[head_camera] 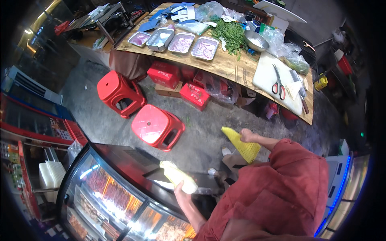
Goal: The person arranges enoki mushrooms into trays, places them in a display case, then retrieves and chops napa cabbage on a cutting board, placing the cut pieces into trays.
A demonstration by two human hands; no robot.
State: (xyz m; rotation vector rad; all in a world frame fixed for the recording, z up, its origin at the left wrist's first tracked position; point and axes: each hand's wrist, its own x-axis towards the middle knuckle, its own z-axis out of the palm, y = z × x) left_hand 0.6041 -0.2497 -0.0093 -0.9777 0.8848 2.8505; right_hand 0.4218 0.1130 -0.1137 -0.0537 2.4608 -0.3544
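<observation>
My left hand [182,191] grips a pale, elongated napa cabbage [178,177] near its base. It is over the lower front of a glass-fronted display case [141,200] that holds skewers. A yellow foam-net sleeve [243,147] hangs from my right hand [247,135], which pinches it along its upper side. The sleeve looks flattened and is apart from the cabbage. Beyond my right hand stands a wooden table [226,64]. On its near right end a white cutting board [265,72] carries scissors [278,82] and a knife [301,96].
Two red plastic stools [150,123] stand on the concrete floor before me. Red cartons [195,95] sit under the table. On top are several foil trays [205,48] of sliced onion, a heap of leafy greens [230,36], a metal bowl [256,40] and plastic bags [209,10].
</observation>
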